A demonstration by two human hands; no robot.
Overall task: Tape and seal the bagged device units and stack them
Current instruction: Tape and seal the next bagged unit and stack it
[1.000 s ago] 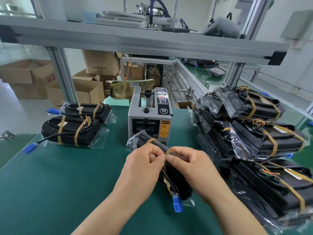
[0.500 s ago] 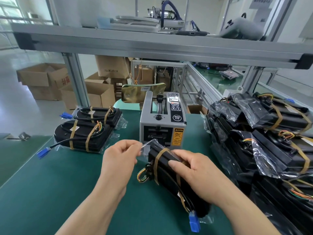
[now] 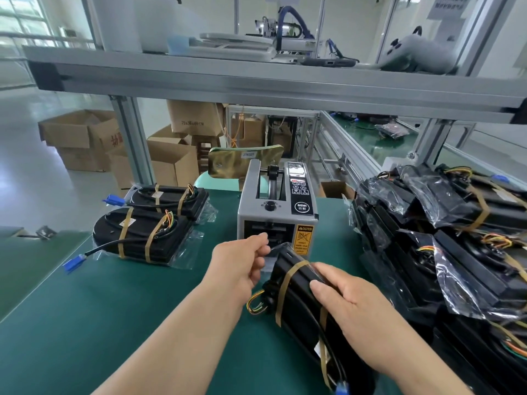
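left hand (image 3: 242,263) at tape dispenser (image 3: 273,212) | right hand (image 3: 350,303) grips bagged unit (image 3: 296,283)

Bright, even daylight from windows (image 3: 17,24) at upper left, soft faint shadows on the green mat (image 3: 85,323), glare on clear bags (image 3: 456,283) and glossy floor (image 3: 31,178), wide-angle bowing of the shelf beam (image 3: 256,84), edges slightly soft.

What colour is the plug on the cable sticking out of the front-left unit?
Blue plug, seen best in the head view.
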